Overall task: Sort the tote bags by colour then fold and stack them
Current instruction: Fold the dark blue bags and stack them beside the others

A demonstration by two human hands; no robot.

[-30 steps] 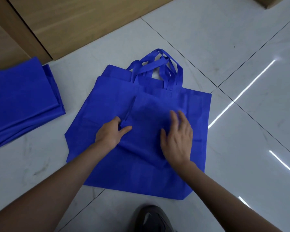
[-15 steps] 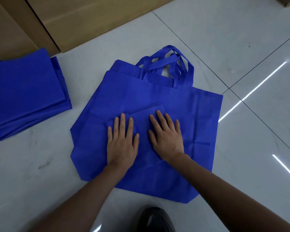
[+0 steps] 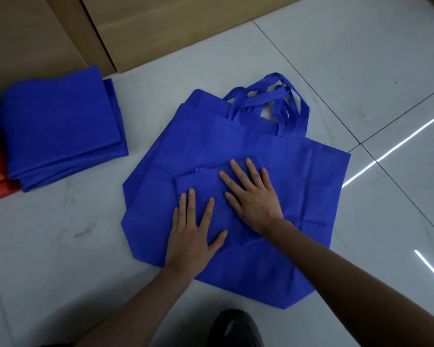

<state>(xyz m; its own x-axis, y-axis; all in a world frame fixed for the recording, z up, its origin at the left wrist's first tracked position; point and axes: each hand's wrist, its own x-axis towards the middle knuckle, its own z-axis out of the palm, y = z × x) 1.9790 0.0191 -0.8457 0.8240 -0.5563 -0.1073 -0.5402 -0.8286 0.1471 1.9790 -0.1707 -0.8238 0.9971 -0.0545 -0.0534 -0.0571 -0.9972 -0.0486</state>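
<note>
The right hand (image 3: 253,204) having been slid toward one o'clock from beside the left hand (image 3: 191,236), the folded tote (image 3: 198,181) is being pressed on the unfolded totes (image 3: 298,184) on the floor (image 3: 48,234), fingers (image 3: 238,171) held straight and apart, likely so its creases are being set for the stack (image 3: 60,126) at ten o'clock.

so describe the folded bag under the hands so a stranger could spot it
On the pale tiled floor, find the flat blue tote bags spread in the middle, handles pointing away. On top of them lies the small folded bag, pressed by the left hand and right hand. Unlike the folded stack at far left, it sits alone on unfolded bags.
</note>
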